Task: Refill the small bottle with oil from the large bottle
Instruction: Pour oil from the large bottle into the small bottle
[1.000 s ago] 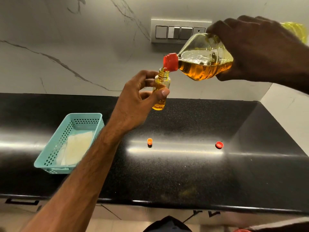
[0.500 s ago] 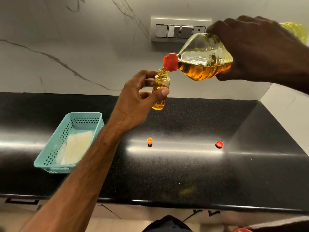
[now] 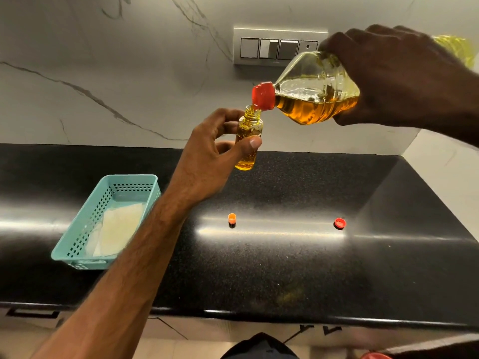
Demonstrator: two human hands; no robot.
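Small bottle (image 3: pixel 248 141): our left hand (image 3: pixel 210 161) pinches it aloft above the desk (image 3: pixel 285 268), mouth up to catch oil; nearly full, we judge
Large bottle (image 3: pixel 315 95): our right hand (image 3: pixel 404 79) grips it tilted, spout touching that mouth

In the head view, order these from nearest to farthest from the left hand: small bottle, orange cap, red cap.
1. small bottle: held in the left hand.
2. orange cap: on the counter, below the hand.
3. red cap: on the counter, far right.
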